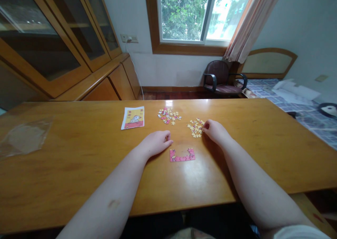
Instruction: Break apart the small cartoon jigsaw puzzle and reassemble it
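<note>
- A clear plastic bag (25,137) lies flat at the far left of the counter (79,161), well apart from both hands; I cannot tell whether anything is in it.
- The glass-fronted cabinet (52,38) along the left wall has dark panes, so its contents do not show.
- The left hand (156,142) rests palm down on the counter with its fingers loosely curled, just beside the upper left corner of the joined pink puzzle section (182,155). I cannot tell whether it pinches a piece.
- The right hand (214,130) is curled, its fingertips touching the yellow pile of pieces (195,128). A spot of red shows at the thumb, perhaps a piece, but the view is too small to say.
- A mixed pile of pieces (168,115) lies further back, with a picture card (133,117) to its left.
- Behind the counter are a window (195,14) with a curtain (250,24), a dark armchair (219,78) and a bed (302,105) at the right.
</note>
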### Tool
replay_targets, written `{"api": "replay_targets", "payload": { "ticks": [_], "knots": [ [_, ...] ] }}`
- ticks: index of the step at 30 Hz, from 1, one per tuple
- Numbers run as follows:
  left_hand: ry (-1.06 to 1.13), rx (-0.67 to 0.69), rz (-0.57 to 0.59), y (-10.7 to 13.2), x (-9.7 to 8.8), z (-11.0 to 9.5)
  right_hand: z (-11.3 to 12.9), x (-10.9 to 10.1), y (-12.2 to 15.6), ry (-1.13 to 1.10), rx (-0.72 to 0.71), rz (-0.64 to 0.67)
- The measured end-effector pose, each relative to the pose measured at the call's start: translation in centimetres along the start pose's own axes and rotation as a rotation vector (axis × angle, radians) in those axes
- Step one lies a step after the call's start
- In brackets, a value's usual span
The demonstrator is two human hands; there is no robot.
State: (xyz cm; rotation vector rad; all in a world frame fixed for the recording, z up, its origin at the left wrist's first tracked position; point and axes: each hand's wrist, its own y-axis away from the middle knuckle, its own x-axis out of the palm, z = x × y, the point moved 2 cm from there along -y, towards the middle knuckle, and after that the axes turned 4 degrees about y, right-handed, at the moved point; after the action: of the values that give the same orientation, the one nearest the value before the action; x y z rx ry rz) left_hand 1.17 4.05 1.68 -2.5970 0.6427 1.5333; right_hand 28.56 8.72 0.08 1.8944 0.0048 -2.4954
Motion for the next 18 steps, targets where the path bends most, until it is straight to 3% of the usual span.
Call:
{"api": "replay_targets", "payload": {
  "ticks": [5, 9, 13, 18],
  "knots": [
    [0.053, 0.046, -0.095, -0.2, 0.1, -0.4, 1.2, 0.4, 0.5, -0.421, -0.01, -0.054],
    [0.2, 0.104, -0.161, -0.4, 0.7, -1.0, 3.4, 2.3, 1.6, -0.873, -0.023, 0.137],
    [0.328, 0.087, -0.14, -0.7, 1.3, -1.3, 5.5, 3.6, 3.0, -1.063, -0.096, 0.255],
    [0.408, 0.041, -0.122, -0.9, 1.7, -1.2, 6.7, 4.0, 3.7, -1.136, -0.106, 0.261]
  ]
}}
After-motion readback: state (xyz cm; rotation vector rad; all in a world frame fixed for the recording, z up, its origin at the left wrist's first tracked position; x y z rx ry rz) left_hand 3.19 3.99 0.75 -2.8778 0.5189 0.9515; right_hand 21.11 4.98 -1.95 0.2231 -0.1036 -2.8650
